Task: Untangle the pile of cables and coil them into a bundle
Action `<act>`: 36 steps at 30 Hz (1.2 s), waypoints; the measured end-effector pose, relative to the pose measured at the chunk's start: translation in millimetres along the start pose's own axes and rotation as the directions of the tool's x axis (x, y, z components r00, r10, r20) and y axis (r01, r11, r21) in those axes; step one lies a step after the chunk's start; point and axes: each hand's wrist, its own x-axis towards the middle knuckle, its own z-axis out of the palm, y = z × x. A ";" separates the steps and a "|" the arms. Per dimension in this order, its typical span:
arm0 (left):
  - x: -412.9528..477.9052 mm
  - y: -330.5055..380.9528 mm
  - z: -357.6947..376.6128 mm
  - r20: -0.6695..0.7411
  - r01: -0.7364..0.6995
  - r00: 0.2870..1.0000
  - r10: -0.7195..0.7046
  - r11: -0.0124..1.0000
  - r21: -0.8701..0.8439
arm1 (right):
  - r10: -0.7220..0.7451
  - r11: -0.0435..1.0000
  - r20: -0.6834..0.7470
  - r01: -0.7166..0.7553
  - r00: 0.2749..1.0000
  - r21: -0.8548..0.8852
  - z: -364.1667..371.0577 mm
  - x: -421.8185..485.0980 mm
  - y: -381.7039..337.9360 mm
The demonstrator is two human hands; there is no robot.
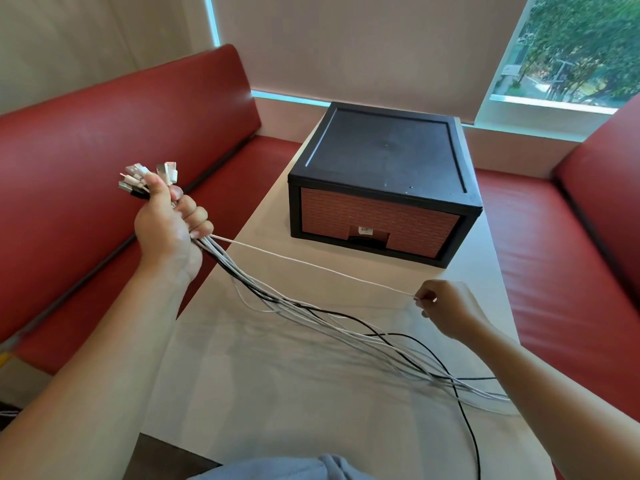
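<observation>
While cables (216, 249) are clenched in left hand (166, 223) at nine o'clock, plugs (145, 178) up, single white cable (311, 266) is pinched taut by right hand (446, 308) at four o'clock; rest trailed across table (277, 393).

Holding a bunch of cables (242, 278) in the left grip (166, 223), left of the box (381, 150). Pinching one taut white cable (311, 265) in the right grip (446, 310), in front of the box, above the bench (277, 393).
</observation>
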 end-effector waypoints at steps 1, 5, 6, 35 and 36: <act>-0.2 0.1 1.2 0.008 -0.002 1.000 0.002 1.000 0.002 | 0.009 1.000 0.005 -0.009 1.000 0.013 1.2 0.3 -0.7; 2.2 7.6 2.3 -0.005 -0.019 1.000 0.019 1.000 -0.009 | -0.002 0.997 0.025 0.004 1.000 -0.083 2.1 0.3 3.2; 3.8 11.1 1.4 -0.018 -0.024 1.000 0.024 1.000 -0.018 | 0.010 0.994 0.025 -0.007 1.000 -0.108 2.2 -0.9 8.2; -12.2 23.2 26.9 0.094 -0.009 0.995 0.017 0.996 -0.083 | -0.559 0.805 0.160 0.486 0.814 0.341 -18.1 -34.9 -184.7; -14.5 23.8 27.6 0.101 -0.011 0.995 0.020 0.996 -0.087 | -0.589 0.789 0.172 0.514 0.790 0.337 -11.2 -36.6 -201.0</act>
